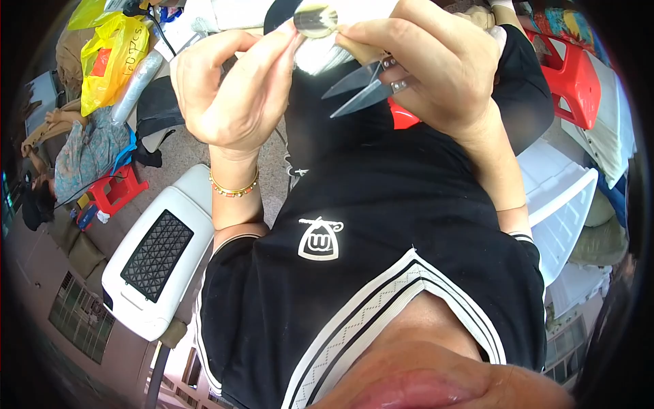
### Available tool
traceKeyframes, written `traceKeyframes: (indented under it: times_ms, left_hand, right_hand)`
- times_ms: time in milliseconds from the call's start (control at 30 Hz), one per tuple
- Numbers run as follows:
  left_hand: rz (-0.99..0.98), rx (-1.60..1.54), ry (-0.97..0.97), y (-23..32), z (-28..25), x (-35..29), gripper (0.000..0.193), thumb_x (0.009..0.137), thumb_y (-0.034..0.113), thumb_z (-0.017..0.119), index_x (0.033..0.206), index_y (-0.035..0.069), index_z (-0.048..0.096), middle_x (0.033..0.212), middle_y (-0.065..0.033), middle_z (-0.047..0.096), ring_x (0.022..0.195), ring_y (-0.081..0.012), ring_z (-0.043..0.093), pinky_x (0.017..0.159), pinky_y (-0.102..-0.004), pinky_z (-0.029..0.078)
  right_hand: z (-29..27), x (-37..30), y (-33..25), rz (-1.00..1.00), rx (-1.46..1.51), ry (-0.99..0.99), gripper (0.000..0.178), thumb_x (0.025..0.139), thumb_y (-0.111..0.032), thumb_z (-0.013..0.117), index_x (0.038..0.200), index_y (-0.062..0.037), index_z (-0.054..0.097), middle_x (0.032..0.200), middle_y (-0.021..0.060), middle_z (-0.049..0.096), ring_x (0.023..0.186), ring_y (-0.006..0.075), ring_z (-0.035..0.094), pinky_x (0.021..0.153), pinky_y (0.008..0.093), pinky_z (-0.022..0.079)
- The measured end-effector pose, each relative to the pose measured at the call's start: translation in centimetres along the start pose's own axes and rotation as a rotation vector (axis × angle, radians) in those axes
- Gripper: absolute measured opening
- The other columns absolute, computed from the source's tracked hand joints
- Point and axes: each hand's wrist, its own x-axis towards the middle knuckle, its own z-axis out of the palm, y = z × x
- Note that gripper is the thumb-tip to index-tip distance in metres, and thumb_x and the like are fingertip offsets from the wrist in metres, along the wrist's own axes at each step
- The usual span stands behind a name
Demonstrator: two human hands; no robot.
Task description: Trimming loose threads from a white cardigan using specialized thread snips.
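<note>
Your left hand (pixel 238 95) is narrowed to a pinch, thumb and index fingertips together on the left edge of a round disc (pixel 315 20). Your right hand (pixel 443 68) is curled around a pair of scissors (pixel 368 99), and its index fingertip comes up to the disc's right edge; whether it grips the disc or only touches it, you cannot tell from here.

The disc is up at the top of the view, between your two hands, in front of some white material (pixel 320 61). It looks thin and glossy, with a grey-brown face, pale streaks across it and a light rim. Its flat face is turned toward you, and its outline is nearly circular, a touch wider than tall.

Your scissors' silvery-grey blades stand apart in a V, their long axis slanting so that the tips point left and a little down, below the disc. Your fingers hide the handles.

Any marking on the disc is too unclear to read. Black lettering shows on the yellow bag (pixel 102 88) at upper left, and a white emblem (pixel 318 242) with a letter sits on your black top (pixel 381 198).
</note>
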Motion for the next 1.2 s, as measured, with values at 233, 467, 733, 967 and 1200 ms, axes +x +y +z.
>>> traceKeyframes:
  times_ms: [233, 467, 733, 967, 1200]
  left_hand:
    - [-0.007, -0.044, 0.031, 0.1, -0.3, -1.3, 0.025, 0.07, 0.002, 0.085, 0.093, 0.007, 0.076, 0.097, -0.0055, 0.059, 0.078, -0.0136, 0.058, 0.065, -0.0245, 0.047]
    - [0.01, -0.042, -0.005, 0.4, -0.7, -1.0, 0.025, 0.07, -0.001, 0.084, 0.093, 0.005, 0.075, 0.104, -0.0088, 0.059, 0.084, -0.017, 0.062, 0.07, -0.0259, 0.052]
    - [0.01, -0.194, -0.028, 1.1, 0.1, -0.3, 0.017, 0.077, -0.005, 0.077, 0.091, -0.003, 0.069, 0.111, -0.0186, 0.061, 0.1, -0.0271, 0.068, 0.088, -0.0355, 0.058]
    - [-0.055, -0.397, 0.014, 0.5, 1.6, 0.0, 0.02, 0.079, -0.002, 0.076, 0.096, 0.001, 0.066, 0.101, -0.0149, 0.071, 0.09, -0.0221, 0.068, 0.079, -0.0301, 0.056]
    - [-0.266, -0.464, 0.104, 1.0, 1.8, 0.1, 0.017, 0.083, -0.002, 0.074, 0.097, -0.002, 0.066, 0.098, -0.0145, 0.07, 0.09, -0.0212, 0.068, 0.078, -0.0284, 0.054]
  right_hand:
    - [0.1, -2.5, 2.0, -0.063, 0.455, -0.149, 0.027, 0.064, 0.004, 0.065, 0.089, -0.0042, 0.068, 0.075, 0.005, 0.059, 0.062, 0.0206, 0.058, 0.054, 0.0282, 0.042]
    - [-1.4, -2.4, 2.7, -0.038, 0.754, -0.301, 0.032, 0.058, -0.011, 0.087, 0.084, 0.0024, 0.074, 0.073, 0.0079, 0.067, 0.055, 0.0135, 0.054, 0.048, 0.0272, 0.037]
    - [1.0, -0.9, 2.5, -0.017, 0.437, 0.017, 0.036, 0.075, -0.007, 0.077, 0.111, -0.0031, 0.072, 0.068, 0.0049, 0.052, 0.056, 0.0159, 0.052, 0.049, 0.0277, 0.039]
    - [3.6, -1.0, 4.4, -0.007, 0.609, 0.078, 0.028, 0.081, -0.007, 0.077, 0.108, -0.0011, 0.071, 0.075, 0.0067, 0.065, 0.062, 0.0137, 0.058, 0.055, 0.0254, 0.043]
    - [-0.5, -0.6, 1.3, 0.233, 0.694, 0.088, 0.041, 0.085, -0.011, 0.077, 0.119, 0.0047, 0.061, 0.099, 0.0134, 0.067, 0.08, 0.0116, 0.06, 0.068, 0.0242, 0.047]
